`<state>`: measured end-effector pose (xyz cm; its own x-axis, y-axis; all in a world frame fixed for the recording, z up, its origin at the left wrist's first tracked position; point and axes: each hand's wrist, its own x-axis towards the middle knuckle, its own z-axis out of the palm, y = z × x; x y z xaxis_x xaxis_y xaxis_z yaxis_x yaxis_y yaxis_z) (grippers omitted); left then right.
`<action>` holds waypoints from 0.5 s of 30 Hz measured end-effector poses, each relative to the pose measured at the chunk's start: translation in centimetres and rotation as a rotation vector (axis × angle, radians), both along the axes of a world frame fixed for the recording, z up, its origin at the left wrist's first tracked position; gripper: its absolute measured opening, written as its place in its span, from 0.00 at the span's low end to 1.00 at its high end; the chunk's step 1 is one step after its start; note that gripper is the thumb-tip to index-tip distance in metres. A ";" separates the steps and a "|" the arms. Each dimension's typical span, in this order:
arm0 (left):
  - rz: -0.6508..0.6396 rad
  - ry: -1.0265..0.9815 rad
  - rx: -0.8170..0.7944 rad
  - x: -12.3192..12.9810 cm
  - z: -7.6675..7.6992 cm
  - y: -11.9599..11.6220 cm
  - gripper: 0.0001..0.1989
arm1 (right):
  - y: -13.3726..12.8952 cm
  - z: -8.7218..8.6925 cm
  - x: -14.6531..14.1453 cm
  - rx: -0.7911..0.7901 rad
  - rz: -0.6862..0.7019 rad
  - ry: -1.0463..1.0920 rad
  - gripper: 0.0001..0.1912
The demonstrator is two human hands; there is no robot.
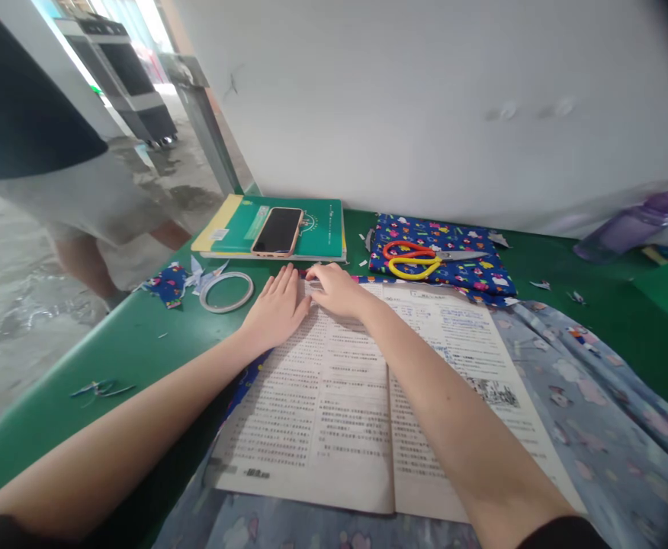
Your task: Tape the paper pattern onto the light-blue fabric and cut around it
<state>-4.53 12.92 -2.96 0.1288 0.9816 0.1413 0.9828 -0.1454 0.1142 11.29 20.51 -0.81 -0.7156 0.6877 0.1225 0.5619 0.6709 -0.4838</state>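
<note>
An open printed booklet (357, 427) lies on patterned fabric (574, 381), whose blue printed side shows along the booklet's top and left edges. My left hand (280, 309) rests flat at the booklet's upper left corner, fingers stretched out. Beside it, my right hand (337, 290) bends its fingers together at the top edge; what they pinch, if anything, is too small to make out. A roll of tape (226, 307) lies just left of my left hand. Beyond my right hand, scissors (419, 258) with red and yellow handles lie on a folded blue patterned cloth (465, 232).
A phone (278, 231) lies on a green book (325, 229) at the back. Fabric scraps (168, 284) and threads (102, 389) lie on the green table (156, 343). At right, a purple bottle (625, 229) stands by the wall. A person (82, 206) stands at left.
</note>
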 end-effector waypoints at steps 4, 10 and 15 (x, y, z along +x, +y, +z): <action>-0.015 -0.024 -0.033 -0.1 -0.1 0.1 0.35 | 0.0 0.0 0.1 -0.016 -0.011 0.002 0.17; -0.035 0.016 -0.004 0.0 -0.1 0.0 0.32 | -0.3 0.7 -0.4 0.010 -0.042 0.000 0.19; -0.022 0.035 -0.003 0.2 0.1 -0.1 0.33 | -0.5 0.5 -0.5 0.067 0.035 0.034 0.24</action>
<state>-4.37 12.80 -2.82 0.1552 0.9789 0.1331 0.9827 -0.1668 0.0807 10.81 19.97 -0.28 -0.7340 0.6515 0.1918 0.5213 0.7215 -0.4557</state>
